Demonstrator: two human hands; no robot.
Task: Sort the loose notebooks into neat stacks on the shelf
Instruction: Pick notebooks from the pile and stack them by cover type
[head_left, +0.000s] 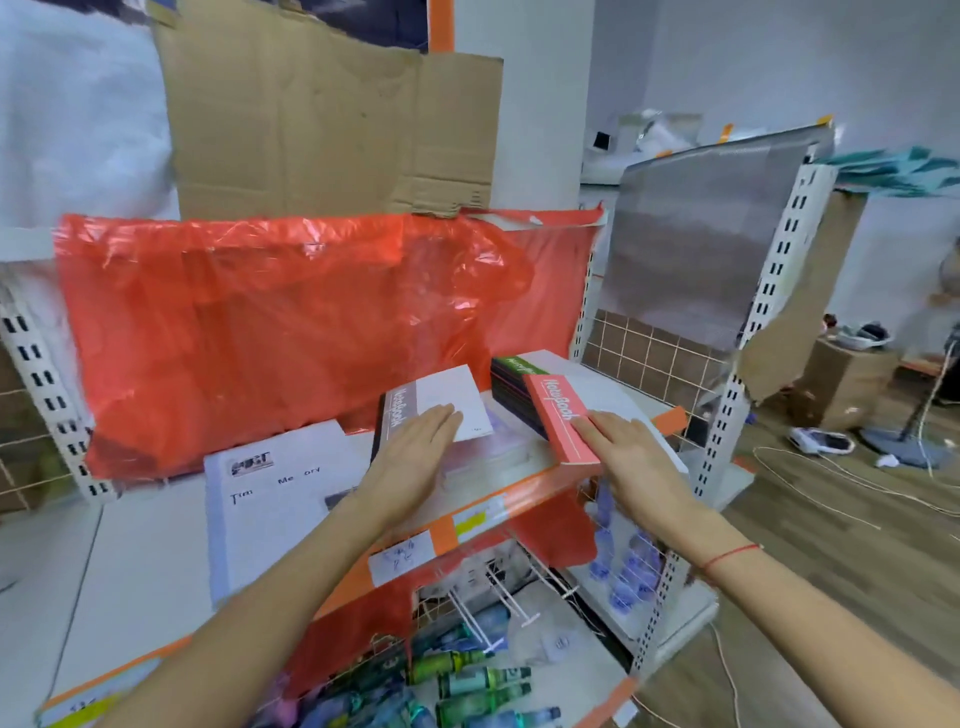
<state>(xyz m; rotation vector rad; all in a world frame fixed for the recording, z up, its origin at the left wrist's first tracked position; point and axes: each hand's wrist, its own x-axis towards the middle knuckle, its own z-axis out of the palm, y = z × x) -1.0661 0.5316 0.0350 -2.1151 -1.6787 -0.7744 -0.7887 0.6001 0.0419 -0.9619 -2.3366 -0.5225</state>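
Both hands lie flat, gripping nothing: left hand (415, 447) on the grey notebook (436, 410), right hand (631, 452) on the pink notebook (563, 418). Dark stack (511, 389) looks done; these look loose yet.

On the white metal shelf (156, 566), a large white printed booklet (270, 514) lies left of a grey-and-white notebook stack (441, 410). To their right, near the front edge, sits a pink-covered notebook (563, 421), with a dark notebook pile (511, 387) behind it. A crumpled red plastic sheet (260, 332) hangs along the back edge.
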